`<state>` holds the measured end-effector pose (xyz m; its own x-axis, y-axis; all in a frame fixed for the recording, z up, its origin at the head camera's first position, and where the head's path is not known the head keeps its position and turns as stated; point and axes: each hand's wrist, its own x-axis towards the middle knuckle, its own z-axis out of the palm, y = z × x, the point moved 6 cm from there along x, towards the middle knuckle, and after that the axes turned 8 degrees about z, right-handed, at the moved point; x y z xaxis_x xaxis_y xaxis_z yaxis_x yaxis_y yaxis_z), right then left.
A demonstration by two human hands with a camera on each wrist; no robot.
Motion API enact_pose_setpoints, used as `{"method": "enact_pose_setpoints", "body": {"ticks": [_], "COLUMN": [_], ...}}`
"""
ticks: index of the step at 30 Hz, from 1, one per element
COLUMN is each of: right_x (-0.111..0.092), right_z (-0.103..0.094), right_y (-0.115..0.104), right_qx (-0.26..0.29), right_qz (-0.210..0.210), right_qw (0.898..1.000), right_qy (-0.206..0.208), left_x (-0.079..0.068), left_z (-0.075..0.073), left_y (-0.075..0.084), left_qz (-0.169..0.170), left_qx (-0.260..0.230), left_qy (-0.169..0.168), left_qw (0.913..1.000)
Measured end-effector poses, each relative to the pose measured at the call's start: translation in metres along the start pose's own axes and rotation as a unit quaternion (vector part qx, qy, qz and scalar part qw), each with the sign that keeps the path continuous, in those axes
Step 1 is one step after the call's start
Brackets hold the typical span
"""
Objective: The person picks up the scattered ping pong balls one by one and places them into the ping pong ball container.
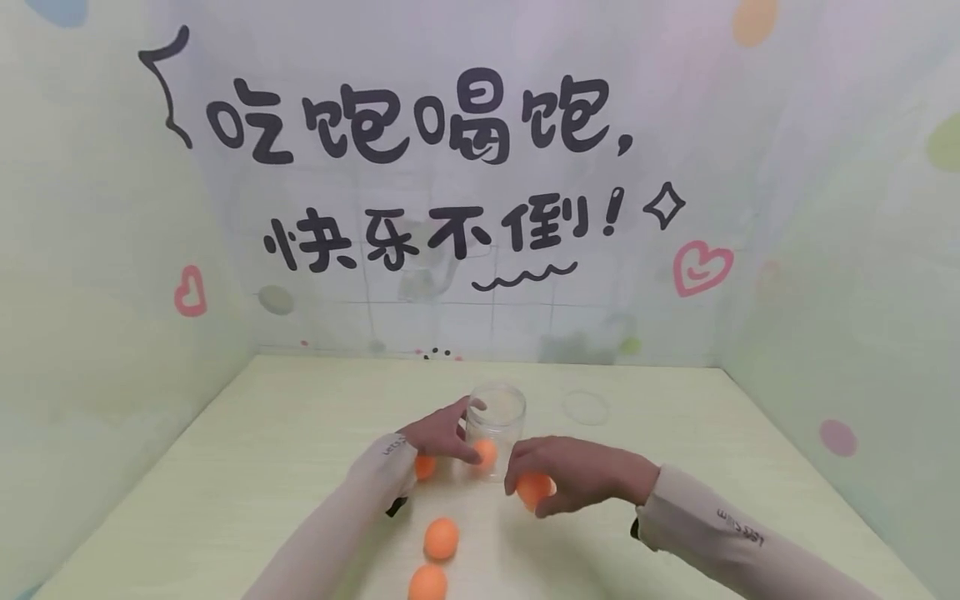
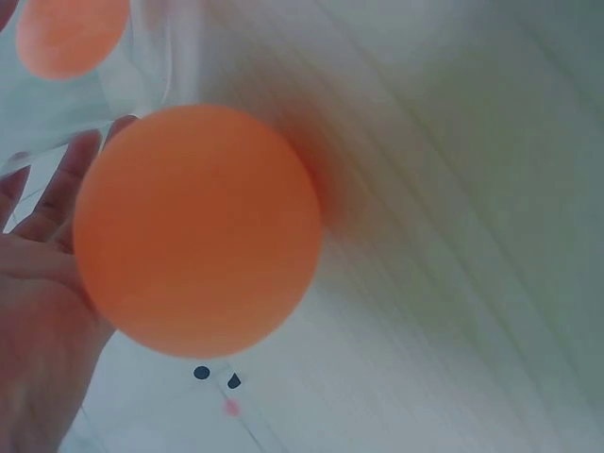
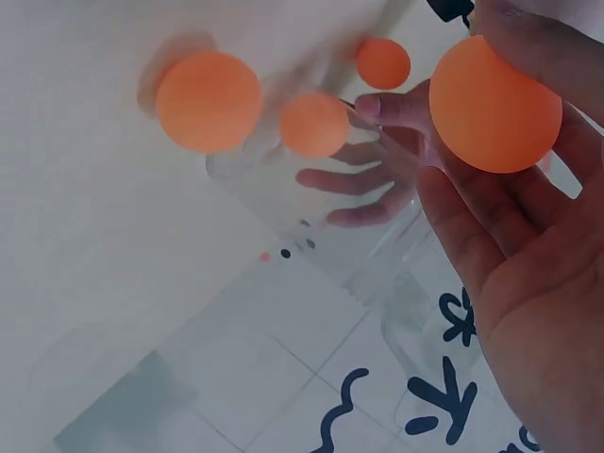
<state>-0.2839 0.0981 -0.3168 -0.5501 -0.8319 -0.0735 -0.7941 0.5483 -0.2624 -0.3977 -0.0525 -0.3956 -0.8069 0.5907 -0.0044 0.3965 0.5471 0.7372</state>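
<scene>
Jar (image 1: 498, 428), transparent and upright, is gripped by the left hand (image 1: 441, 432); the right hand (image 1: 573, 468) pinches an orange ball (image 1: 532, 492).

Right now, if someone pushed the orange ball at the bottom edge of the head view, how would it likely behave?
The orange ball would probably roll readily, looking round on a flat-looking table. Pushed forward, it could knock the next ball, just beyond it. Its smooth-looking surface may be slightly slippery.
</scene>
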Motion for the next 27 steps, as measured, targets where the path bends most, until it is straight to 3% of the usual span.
{"method": "enact_pose_setpoints", "body": {"ticks": [8, 15, 27], "right_x": [0.016, 0.032, 0.059], "right_z": [-0.035, -0.064, -0.083], "right_y": [0.015, 0.027, 0.044], "right_qx": [-0.010, -0.015, -0.012], "right_qz": [0.049, 0.057, 0.059], "right_qw": [0.999, 0.997, 0.991], "right_qy": [0.019, 0.053, 0.117], "left_x": [-0.002, 0.000, 0.000], "left_z": [-0.001, 0.000, 0.001], "left_y": [0.001, -0.002, -0.004], "left_qz": [0.001, -0.007, 0.032], "left_qx": [-0.029, -0.011, -0.018], "left_qy": [-0.001, -0.001, -0.006], "left_qw": [0.9996, 0.9999, 0.9993]}}
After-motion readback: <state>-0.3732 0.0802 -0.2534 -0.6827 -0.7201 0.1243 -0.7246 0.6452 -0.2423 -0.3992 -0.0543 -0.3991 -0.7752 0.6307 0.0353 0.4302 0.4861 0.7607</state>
